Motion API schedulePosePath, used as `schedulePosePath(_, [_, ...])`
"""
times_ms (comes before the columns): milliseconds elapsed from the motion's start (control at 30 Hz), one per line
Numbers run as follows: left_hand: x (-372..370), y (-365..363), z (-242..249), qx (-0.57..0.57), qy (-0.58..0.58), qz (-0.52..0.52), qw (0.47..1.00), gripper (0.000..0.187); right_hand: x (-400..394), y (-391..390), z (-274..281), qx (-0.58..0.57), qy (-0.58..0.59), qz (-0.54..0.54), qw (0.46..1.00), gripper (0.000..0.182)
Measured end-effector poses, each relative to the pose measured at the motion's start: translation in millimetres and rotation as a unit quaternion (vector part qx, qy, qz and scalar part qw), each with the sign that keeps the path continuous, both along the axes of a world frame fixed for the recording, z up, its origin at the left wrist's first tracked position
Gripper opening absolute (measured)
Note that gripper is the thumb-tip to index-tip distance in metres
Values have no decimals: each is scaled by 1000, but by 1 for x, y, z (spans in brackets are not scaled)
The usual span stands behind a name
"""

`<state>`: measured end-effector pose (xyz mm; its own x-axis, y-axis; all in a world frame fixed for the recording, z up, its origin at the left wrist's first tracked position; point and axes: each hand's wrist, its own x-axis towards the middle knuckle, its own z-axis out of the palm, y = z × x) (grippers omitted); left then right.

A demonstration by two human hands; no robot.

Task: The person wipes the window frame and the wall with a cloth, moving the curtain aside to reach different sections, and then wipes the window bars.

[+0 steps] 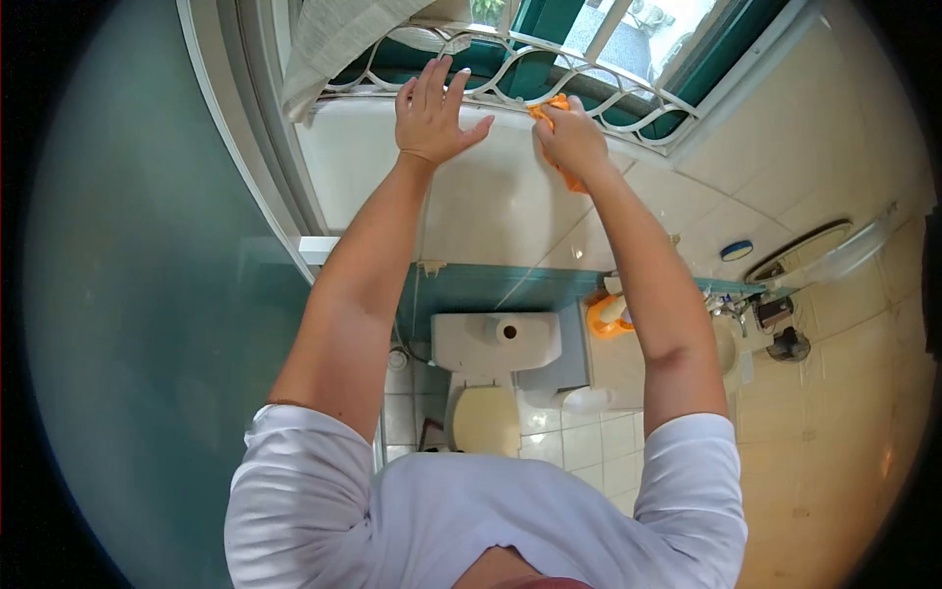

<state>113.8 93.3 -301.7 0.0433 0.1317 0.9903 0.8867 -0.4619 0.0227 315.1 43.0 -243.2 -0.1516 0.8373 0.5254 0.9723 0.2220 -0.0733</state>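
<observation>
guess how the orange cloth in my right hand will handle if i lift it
The orange cloth is probably floppy: it bunches in the right hand and trails below it. It looks thin, so likely light. Its loose folds might catch on the curved window grille close by.

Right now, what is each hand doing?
Left hand: open, fingers spread, holding nothing that shows, up by the white window grille.
Right hand: closed on an orange cloth.
</observation>
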Motion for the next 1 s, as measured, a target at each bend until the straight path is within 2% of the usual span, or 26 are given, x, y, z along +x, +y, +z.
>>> schedulePosePath(133, [-2, 0, -2, -2, 8, -1, 1000, 64, -5, 10, 12, -50, -107, -44, 992, 33])
schedulePosePath(333, [-4, -2, -2, -36, 24, -2, 999, 65, -27, -9, 22, -132, -141, -107, 975, 32])
schedulePosePath(433, [-4, 0, 0, -27, 20, 0, 999, 64, -21, 0, 11, -80, -88, -96, 988, 31])
schedulePosePath(533, [-3, 1, -2, -14, 18, 2, 1000, 63, -15, 6, 17, -98, -98, -74, 988, 31])
schedulePosePath(633, [-2, -1, -1, -34, 17, -1, 999, 63, -13, 6, 12, -74, -58, -72, 993, 32])
schedulePosePath(833, [-4, -1, 0, -12, 11, -15, 1000, 62, -25, -2, 5, -52, -36, -103, 993, 33])
schedulePosePath(933, [-3, -1, 0, 4, 10, -29, 1000, 62, -19, 6, 5, -23, -29, -79, 996, 32])
schedulePosePath(1000, [-4, 2, -1, 0, 9, -24, 1000, 63, -16, 9, 3, -21, 15, -51, 998, 32])
